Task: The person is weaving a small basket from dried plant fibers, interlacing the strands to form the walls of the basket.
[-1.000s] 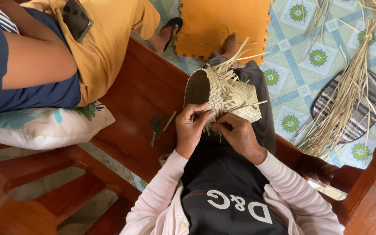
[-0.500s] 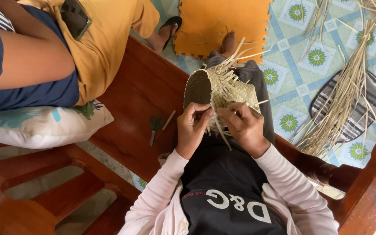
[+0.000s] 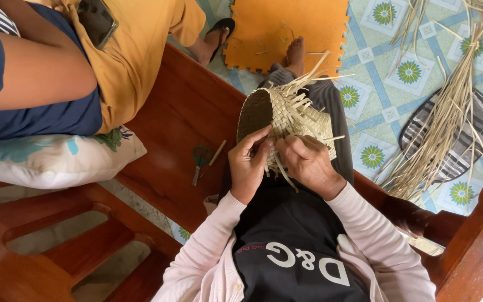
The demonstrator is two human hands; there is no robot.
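Soft, even daylight fills the view, brightest over the tiled floor [image 3: 387, 106] at upper right. Shadows are faint; the wooden bench [image 3: 180, 123] carries a dull sheen without hard glare. Focus is crisp across the middle. The wide lens bends straight lines near the edges, and the lower left stays dimmer

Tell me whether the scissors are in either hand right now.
No: the scissors lie on the wooden bench, while both hands work the woven basket.
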